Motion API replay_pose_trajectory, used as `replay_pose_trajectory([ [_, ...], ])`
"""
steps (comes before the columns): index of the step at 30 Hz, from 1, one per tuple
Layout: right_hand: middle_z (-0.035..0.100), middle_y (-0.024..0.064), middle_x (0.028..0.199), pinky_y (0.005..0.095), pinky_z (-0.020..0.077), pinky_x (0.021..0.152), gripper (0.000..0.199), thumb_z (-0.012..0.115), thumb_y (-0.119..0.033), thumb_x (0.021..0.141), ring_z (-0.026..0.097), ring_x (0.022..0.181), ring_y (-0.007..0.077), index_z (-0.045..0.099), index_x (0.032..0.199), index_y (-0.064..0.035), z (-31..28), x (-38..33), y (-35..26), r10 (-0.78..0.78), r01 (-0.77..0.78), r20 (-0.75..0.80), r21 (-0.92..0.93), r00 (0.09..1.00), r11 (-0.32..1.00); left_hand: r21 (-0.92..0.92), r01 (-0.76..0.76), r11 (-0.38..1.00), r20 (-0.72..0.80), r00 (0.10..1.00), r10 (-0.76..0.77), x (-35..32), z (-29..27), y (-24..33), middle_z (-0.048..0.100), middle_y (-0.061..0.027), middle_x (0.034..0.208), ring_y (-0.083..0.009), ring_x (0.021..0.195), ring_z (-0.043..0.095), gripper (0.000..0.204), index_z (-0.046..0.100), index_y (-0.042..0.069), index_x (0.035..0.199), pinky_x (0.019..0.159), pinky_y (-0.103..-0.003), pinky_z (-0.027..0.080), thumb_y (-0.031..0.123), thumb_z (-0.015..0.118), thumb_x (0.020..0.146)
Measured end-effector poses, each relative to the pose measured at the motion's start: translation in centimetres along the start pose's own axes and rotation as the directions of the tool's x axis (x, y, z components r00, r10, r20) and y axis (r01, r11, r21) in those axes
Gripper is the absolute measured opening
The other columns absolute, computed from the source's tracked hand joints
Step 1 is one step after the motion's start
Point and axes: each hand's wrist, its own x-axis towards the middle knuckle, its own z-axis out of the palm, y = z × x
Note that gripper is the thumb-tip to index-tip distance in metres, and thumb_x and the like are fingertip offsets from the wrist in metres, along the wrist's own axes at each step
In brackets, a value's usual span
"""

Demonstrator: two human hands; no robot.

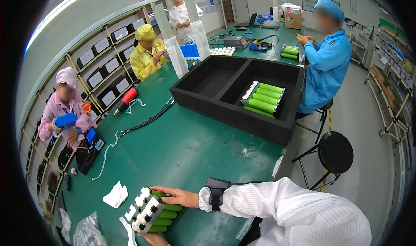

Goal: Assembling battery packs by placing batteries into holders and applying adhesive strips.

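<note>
A battery pack of green cylindrical cells in white end holders is tilted up near the front of the table. My right hand grips its far top edge, fingers laid along the holder. Under the near end is my left hand, closed on the pack and partly cut off by the lower edge; most of its fingers are hidden. A crumpled white tissue lies to the left of the pack, and a white strip lies beside its near end.
On the green table, a black foam tray with two compartments holds another green battery pack. A red heat gun, black cables and clear plastic bags lie leftward. Several co-workers surround the table; a black stool stands right.
</note>
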Motion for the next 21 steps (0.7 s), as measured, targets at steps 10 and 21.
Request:
replay_pose_trajectory([
  [10,0.033,0.0049,0.134,0.0299,0.0261,0.100,0.056,0.044,-0.034,0.090,0.032,0.122,0.0171,0.022,0.137,-0.0123,-0.04,-0.03,-0.33,0.009,-0.009,-0.005,-0.011,1.000,1.000,0.008,-0.003,1.000,0.008,1.000,0.003,0.22,0.13,-0.09,0.040,-0.0164,0.126,-0.0266,0.111,0.044,0.069,0.024,0.001,0.130,0.095,-0.038,0.036,0.056,0.015,0.089],
  [21,0.034,0.0028,0.133,0.0276,0.0274,0.099,0.048,0.039,-0.029,0.092,0.032,0.121,0.0147,0.025,0.136,-0.0129,0.16,-0.15,-0.88,0.046,-0.046,-0.006,0.033,0.999,0.998,0.006,-0.005,1.000,0.014,1.000,0.005,0.25,-0.16,-0.32,0.041,-0.0164,0.126,-0.0266,0.110,0.045,0.067,0.024,0.001,0.130,0.095,-0.038,0.036,0.054,0.016,0.089],
])
